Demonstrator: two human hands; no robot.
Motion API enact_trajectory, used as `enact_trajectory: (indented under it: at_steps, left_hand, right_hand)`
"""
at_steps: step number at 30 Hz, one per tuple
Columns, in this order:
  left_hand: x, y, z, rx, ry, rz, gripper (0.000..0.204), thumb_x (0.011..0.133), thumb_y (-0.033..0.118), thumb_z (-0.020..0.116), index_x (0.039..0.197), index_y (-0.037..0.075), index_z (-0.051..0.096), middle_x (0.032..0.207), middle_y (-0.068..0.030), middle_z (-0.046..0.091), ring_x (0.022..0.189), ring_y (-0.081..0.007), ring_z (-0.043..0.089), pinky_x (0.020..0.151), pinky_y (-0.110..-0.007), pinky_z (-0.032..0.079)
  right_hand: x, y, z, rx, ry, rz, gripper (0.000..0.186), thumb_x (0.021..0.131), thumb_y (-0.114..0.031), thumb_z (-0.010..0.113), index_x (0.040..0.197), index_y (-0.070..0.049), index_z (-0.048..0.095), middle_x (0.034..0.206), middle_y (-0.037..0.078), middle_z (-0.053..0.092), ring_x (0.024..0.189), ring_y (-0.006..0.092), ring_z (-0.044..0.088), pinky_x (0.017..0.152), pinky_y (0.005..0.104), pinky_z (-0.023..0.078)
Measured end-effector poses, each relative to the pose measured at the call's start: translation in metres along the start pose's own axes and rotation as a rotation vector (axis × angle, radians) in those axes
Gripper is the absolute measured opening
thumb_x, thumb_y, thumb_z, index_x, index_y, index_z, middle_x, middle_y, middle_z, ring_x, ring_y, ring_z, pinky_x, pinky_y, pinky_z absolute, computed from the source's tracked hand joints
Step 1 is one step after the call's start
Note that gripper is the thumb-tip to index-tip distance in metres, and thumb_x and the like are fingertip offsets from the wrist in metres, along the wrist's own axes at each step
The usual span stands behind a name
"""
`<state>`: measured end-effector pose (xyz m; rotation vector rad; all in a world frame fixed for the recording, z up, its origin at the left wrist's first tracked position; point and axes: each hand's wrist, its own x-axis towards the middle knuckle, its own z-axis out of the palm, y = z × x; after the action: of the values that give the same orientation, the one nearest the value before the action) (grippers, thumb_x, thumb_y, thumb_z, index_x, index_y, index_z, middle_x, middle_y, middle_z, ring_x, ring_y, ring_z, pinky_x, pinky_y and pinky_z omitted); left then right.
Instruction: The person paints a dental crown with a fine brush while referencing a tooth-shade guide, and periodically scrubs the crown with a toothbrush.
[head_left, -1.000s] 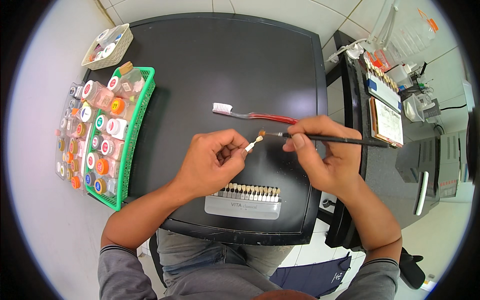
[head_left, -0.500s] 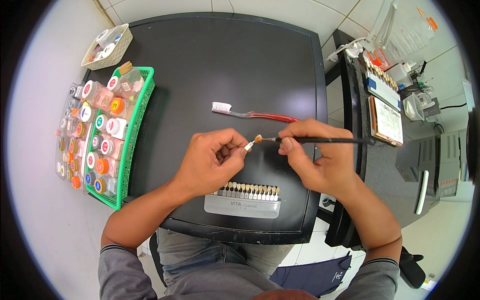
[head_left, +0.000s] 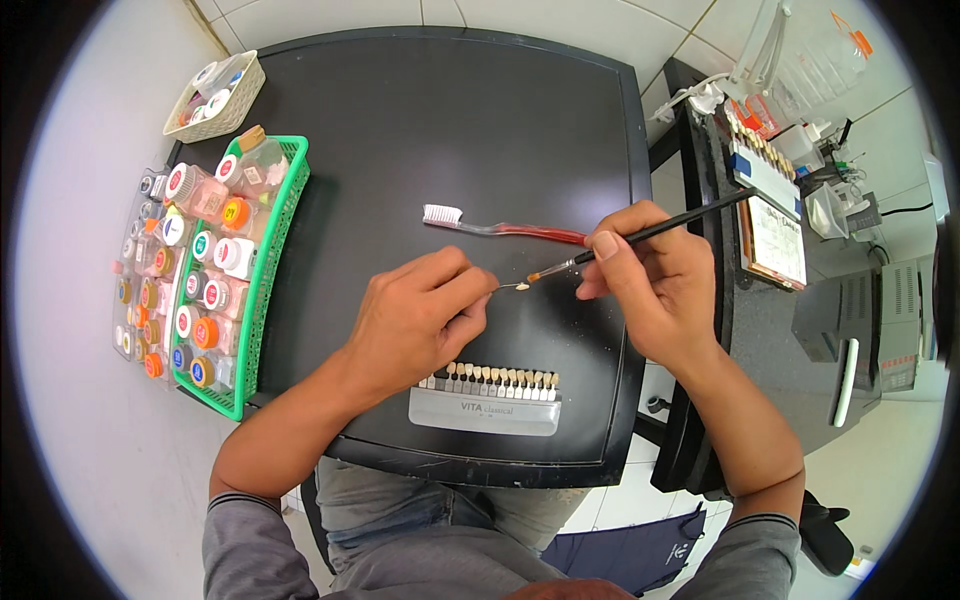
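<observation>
My left hand [head_left: 425,305], back upward, pinches the thin stem of a tooth-shaped shade tab [head_left: 522,287] over the middle of the black table. The tab's pale tooth end points right. Slim and black-handled, a fine paintbrush [head_left: 690,212] slants up to the right from my right hand [head_left: 660,285], which is closed on it. Its orange-brown bristles are at the tab's tip; whether they touch I cannot tell. A grey tooth shade guide [head_left: 485,412] with a row of tabs lies nearer me. Beyond both hands rests a red and clear toothbrush [head_left: 510,229] with white bristles.
A green basket [head_left: 300,165] of capped bottles stands at the left, beside more small jars. Behind it is a cream basket [head_left: 240,107]. On the right, a dark side counter [head_left: 745,340] carries a notebook [head_left: 775,243], another row of shade tabs [head_left: 762,150] and grey equipment.
My left hand has rolled over, so the tab lies flatter with its pale tooth end showing. The brush handle has swung up and away, from nearly level to slanted.
</observation>
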<state>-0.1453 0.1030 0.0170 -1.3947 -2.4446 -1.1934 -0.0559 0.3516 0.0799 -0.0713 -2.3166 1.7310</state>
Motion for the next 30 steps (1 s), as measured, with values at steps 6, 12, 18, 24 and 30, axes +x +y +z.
enact_trajectory:
  at_steps: [6,12,18,24,30]
  left_hand:
    - [0.000,0.002,-0.001,0.053,-0.002,0.039,0.023,0.087,0.001,0.083,0.108,0.009,0.080,0.094,-0.0052,0.069,0.077,-0.0243,0.072,0.068,-0.038,0.059]
    - [0.000,0.004,-0.002,0.030,0.004,0.047,0.023,0.087,0.001,0.083,0.108,0.008,0.081,0.093,-0.0052,0.068,0.075,-0.0233,0.071,0.067,-0.037,0.058]
    - [0.001,0.003,-0.002,0.029,0.026,0.066,0.023,0.085,0.000,0.083,0.107,0.008,0.081,0.092,-0.0052,0.068,0.072,-0.0219,0.070,0.065,-0.036,0.057]
    - [0.000,0.004,-0.001,0.038,0.013,0.078,0.023,0.084,-0.001,0.083,0.106,0.008,0.081,0.091,-0.0051,0.067,0.071,-0.0213,0.069,0.064,-0.036,0.057]
    - [0.000,0.004,-0.001,0.029,0.018,0.081,0.023,0.084,-0.001,0.083,0.106,0.008,0.082,0.091,-0.0055,0.067,0.070,-0.0213,0.069,0.063,-0.036,0.056]
  right_hand:
    - [-0.008,0.000,0.010,0.076,-0.086,-0.031,0.012,0.108,-0.002,0.069,0.103,0.008,0.074,0.086,0.009,0.075,0.071,0.0123,0.074,0.067,0.0271,0.061]
    - [-0.004,0.005,0.004,-0.022,-0.058,-0.131,0.012,0.105,0.000,0.069,0.099,0.009,0.075,0.088,0.011,0.076,0.068,0.0144,0.073,0.064,0.0286,0.057]
    - [-0.003,0.004,-0.003,-0.082,-0.074,-0.106,0.014,0.106,-0.001,0.068,0.098,0.009,0.075,0.088,0.011,0.076,0.069,0.0141,0.074,0.063,0.0282,0.057]
    - [-0.005,0.002,0.002,-0.004,-0.081,-0.093,0.015,0.106,-0.002,0.067,0.098,0.007,0.075,0.085,0.009,0.075,0.068,0.0121,0.072,0.062,0.0270,0.055]
    - [-0.003,0.005,-0.001,-0.018,-0.085,-0.102,0.014,0.106,-0.001,0.067,0.098,0.007,0.075,0.084,0.008,0.075,0.067,0.0116,0.072,0.063,0.0269,0.055]
